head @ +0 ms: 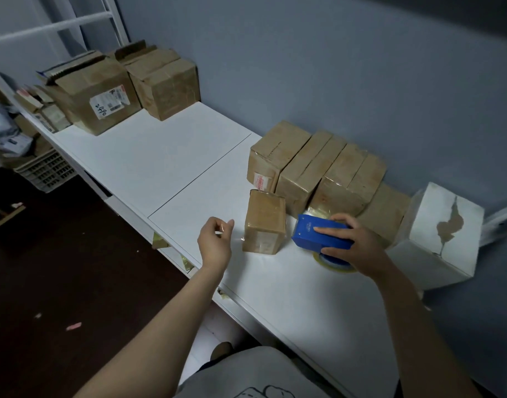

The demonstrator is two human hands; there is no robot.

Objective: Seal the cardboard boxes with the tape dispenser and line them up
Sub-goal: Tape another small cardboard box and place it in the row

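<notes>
Right hand [352,242]: clamped over the blue tape dispenser [321,234], fingers across its top and thumb on the near side. The dispenser sits low over the table [160,156], with its tape roll [332,264] showing underneath; whether the roll touches the surface cannot be told.

Left hand [214,242]: fingers curled in towards the thumb, pinching a strip of clear tape [235,237] that runs to the small box [265,222].

Small box: upright on the table, between the two hands, about midway between the front and back edges. It is glossy with tape and stands just beside the dispenser's toothed end.

Row of boxes [318,170]: brown cartons pressed side by side along the back edge, against the wall [332,67], directly behind the small box.

White box [439,237]: at the right end of that row, with its surface torn to bare cardboard.

Two larger boxes [97,96]: side by side at the far left end of the table, well apart from the row. The nearer one carries a shipping label.
</notes>
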